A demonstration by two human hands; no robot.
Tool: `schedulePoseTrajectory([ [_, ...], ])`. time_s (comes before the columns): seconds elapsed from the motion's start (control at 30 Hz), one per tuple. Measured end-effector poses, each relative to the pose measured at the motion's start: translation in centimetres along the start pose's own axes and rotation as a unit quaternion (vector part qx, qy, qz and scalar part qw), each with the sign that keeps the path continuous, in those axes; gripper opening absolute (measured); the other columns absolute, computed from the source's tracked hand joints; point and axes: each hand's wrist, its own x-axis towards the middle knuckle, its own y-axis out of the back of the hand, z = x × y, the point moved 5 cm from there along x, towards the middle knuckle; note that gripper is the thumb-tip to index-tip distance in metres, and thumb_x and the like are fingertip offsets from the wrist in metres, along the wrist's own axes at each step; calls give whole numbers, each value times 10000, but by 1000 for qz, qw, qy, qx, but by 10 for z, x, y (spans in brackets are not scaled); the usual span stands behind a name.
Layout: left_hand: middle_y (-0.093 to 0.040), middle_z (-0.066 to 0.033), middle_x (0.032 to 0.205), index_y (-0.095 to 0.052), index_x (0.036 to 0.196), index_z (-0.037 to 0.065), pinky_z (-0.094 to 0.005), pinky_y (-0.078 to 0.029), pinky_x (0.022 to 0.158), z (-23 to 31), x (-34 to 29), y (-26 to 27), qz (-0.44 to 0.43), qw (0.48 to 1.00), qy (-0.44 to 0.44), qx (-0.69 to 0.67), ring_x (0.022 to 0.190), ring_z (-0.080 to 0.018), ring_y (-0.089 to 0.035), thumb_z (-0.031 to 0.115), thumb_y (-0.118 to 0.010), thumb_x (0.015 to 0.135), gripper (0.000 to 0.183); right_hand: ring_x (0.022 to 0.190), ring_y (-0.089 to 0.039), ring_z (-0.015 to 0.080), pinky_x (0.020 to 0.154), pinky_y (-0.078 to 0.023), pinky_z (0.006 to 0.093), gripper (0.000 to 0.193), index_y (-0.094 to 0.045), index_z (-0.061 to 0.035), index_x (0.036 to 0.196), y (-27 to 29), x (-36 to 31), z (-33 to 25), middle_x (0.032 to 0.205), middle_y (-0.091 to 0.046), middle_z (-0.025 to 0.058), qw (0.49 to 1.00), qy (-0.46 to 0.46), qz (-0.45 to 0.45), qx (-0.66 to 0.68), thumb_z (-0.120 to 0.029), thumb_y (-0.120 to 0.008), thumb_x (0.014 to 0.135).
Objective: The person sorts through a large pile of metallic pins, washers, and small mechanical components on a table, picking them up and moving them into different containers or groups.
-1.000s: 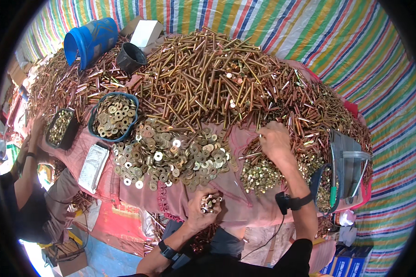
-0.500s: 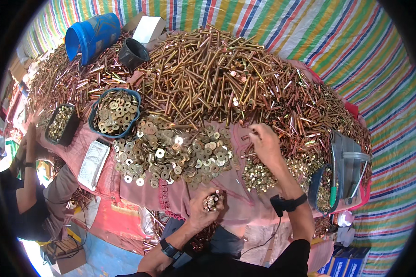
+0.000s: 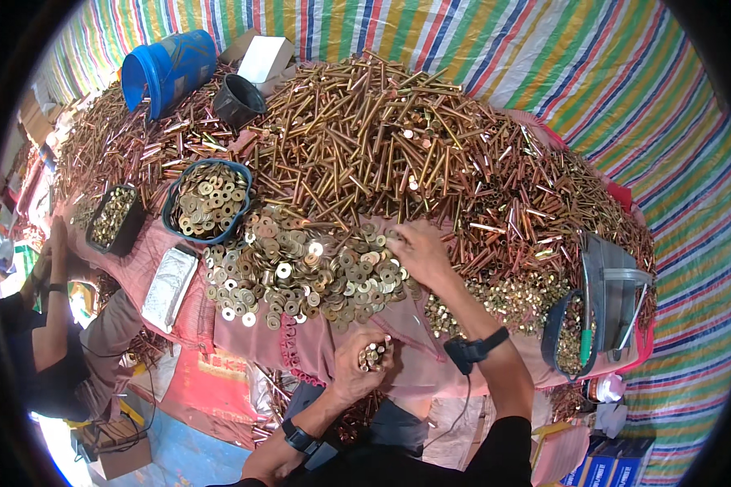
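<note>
From where I stand, I see a tight bundle of slim coppery rods gripped in the left hand, their ends turned up. Brassy flat washers, each with a hole, sprawl in a loose heap, the right hand at its edge. Behind it rises a tangled mound of coppery rods, lying every which way.

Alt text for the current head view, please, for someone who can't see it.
A person's left hand grips a bundle of metal rods while the right hand is at the right edge of a washer pile. Beyond lies a large rod heap; small brassy pieces lie to the right, a co-worker far left.
</note>
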Motion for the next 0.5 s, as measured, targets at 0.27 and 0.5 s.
schedulePoseTrajectory([
  [0.27,-721,-111,1018,-631,1176,-37,-309,-575,764,-8,-8,0,-8,1000,23,9,849,-167,-704,-56,-728,809,380,1163,-508,444,1061,-382,571,547,-634,24,1354,-47,-8,-30,1290,-555,262,995,40,61,-64,-427,-509,1070],
  [0.5,-744,-86,932,-629,1257,29,-316,-586,732,-10,-8,1,-7,998,7,65,797,-186,-737,-30,-754,785,491,1193,-599,375,1060,-463,436,385,-665,59,1299,-31,-43,-27,1295,-646,220,987,105,82,93,-190,-613,1009],
])
